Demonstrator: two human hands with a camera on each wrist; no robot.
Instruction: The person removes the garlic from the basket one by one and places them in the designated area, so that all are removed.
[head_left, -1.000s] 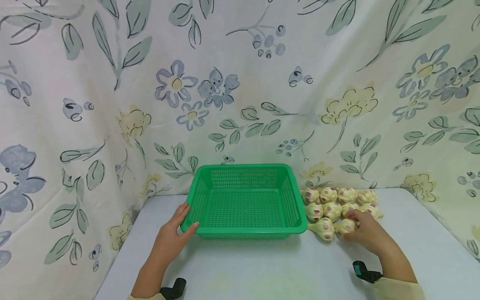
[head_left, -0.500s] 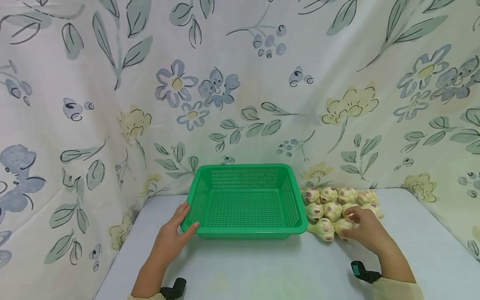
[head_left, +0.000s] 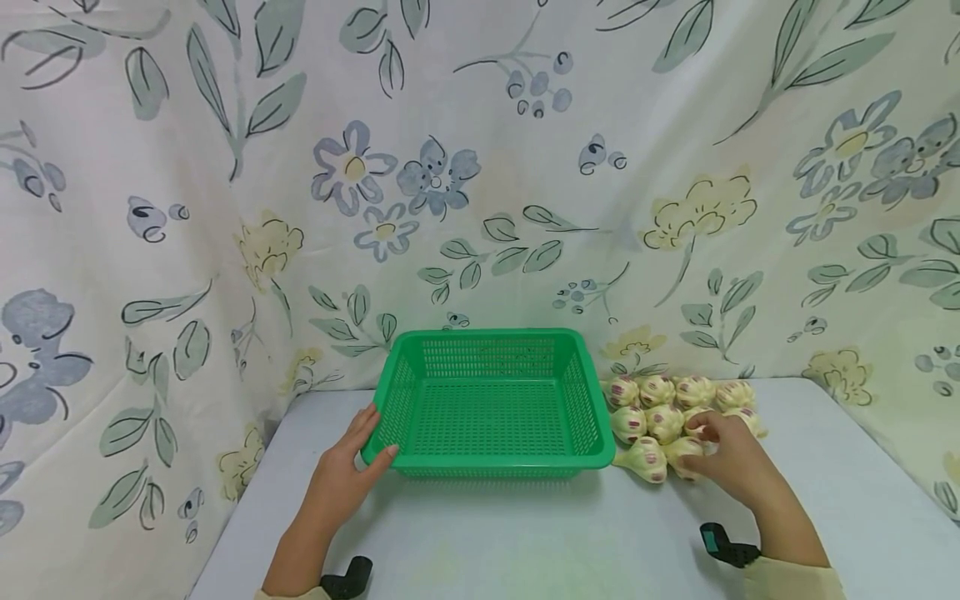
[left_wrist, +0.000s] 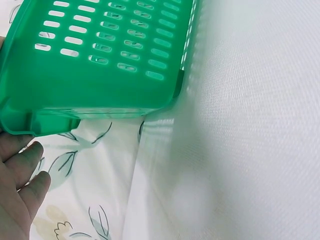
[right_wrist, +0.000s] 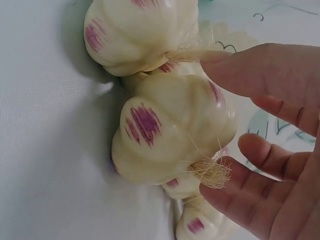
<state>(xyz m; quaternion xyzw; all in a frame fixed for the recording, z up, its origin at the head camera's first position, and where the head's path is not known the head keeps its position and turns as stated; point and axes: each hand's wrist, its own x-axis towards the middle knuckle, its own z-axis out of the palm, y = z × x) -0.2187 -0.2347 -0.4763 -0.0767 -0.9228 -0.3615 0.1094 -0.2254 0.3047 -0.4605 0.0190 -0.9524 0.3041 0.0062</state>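
Observation:
A green plastic basket [head_left: 487, 460] with slotted walls stands in the middle of the table, with nothing inside it. My left hand [head_left: 347, 467] rests at its left side, fingers stretched along the rim and thumb near the front corner. In the left wrist view the fingertips [left_wrist: 36, 182] show just beyond the basket's corner. On the right, my right hand [head_left: 735, 462] holds a garlic bulb [right_wrist: 167, 120] at the front of a cluster, thumb on one side and fingers by its roots. The bulb looks pale and smooth with purple streaks. Another garlic bulb [head_left: 645, 458] lies beside it.
Several more garlic bulbs [head_left: 664, 422] lie in rows against the basket's right side, some partly behind my right hand. A white cloth [head_left: 487, 542] covers the table. Behind it hangs a floral curtain [head_left: 487, 167].
My right hand and the front garlic bulb have shifted slightly left, closer to the neighbouring bulb. The left hand and basket have stayed put.

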